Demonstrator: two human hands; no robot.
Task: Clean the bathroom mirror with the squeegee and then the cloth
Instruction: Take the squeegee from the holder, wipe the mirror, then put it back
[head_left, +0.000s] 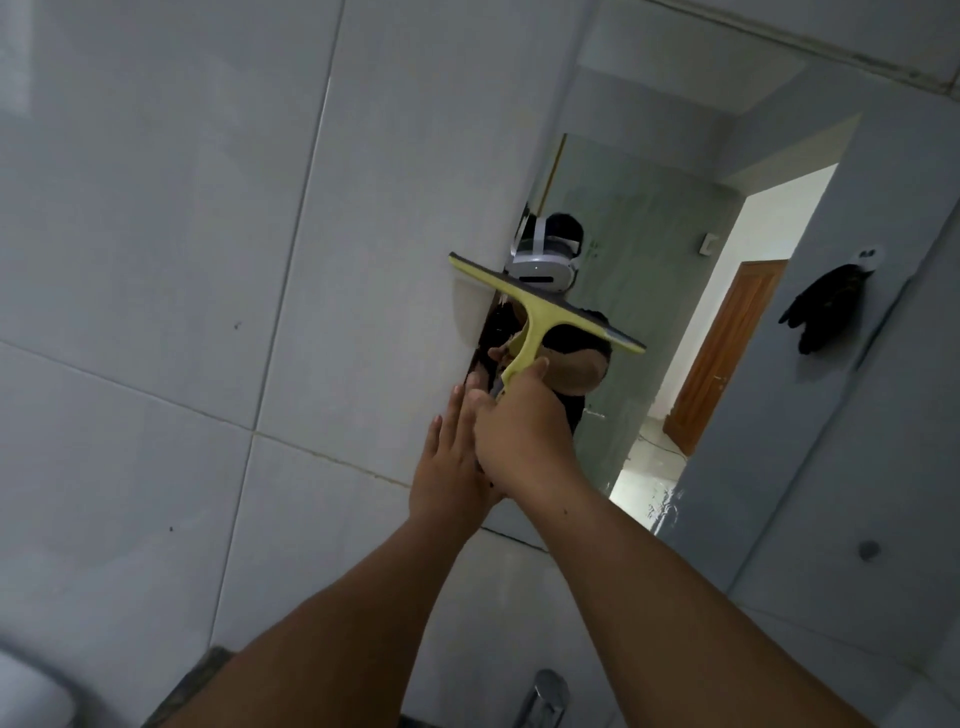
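Right hand (519, 415) is gripping the squeegee (540, 312) by the lower end of its yellow handle, fingers curled round it, thumb lying up along the handle. Left hand (449, 462) is sitting just beside the right one, touching it, fingers straight and together, flat against the left edge of the mirror (701, 130) where it is meeting the wall (182, 234). Both forearms are reaching up from the bottom of the view.

Squeegee is standing handle-down, its yellow crossbar with the dark blade tilted, left end higher than right end. The blade is lying across the mirror's left part, the left end sticking out past the mirror's edge over the wall tile. Whether the blade is pressing the glass cannot be told.

Mirror is hanging on the grey tiled wall, reflecting a person wearing a white headset (543, 260), a lit doorway and a brown door (727, 353). A dark cloth (826, 306) is showing to the right, hanging from a hook. A chrome tap (543, 696) is peeking in at the bottom edge, under the arms.
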